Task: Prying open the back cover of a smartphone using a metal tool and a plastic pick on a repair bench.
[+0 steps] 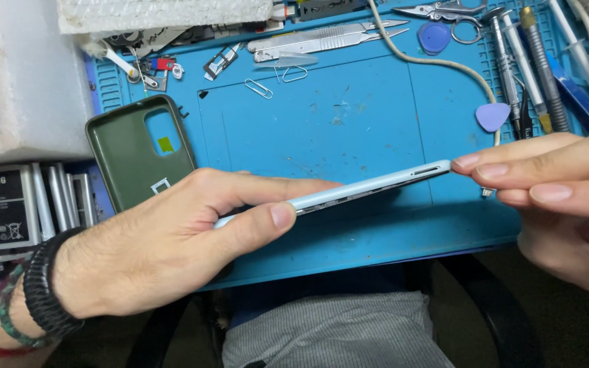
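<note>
Head view: the left hand (165, 245) grips a pale blue phone (349, 193) edge-on, thumb along the near side, fingers curled behind, approx. mid-air above the blue work mat (349, 116). The phone's long axis runs left to right, rising slightly twd the right hand (553, 197). That hand's fingertips (468, 162) pinch the phone's far right end, so both hands are closed on it, one per end (left holds the bulk, right only the tip). A dark seam shows along the phone's lower edge, just right of the left thumb. Behind the left hand a dark green phone case (127, 153) lies flat on the mat. Two paper clips, tweezers (328, 37), screwdrivers and a lilac pick (492, 116) sit further back, well apart from the hands.
</note>
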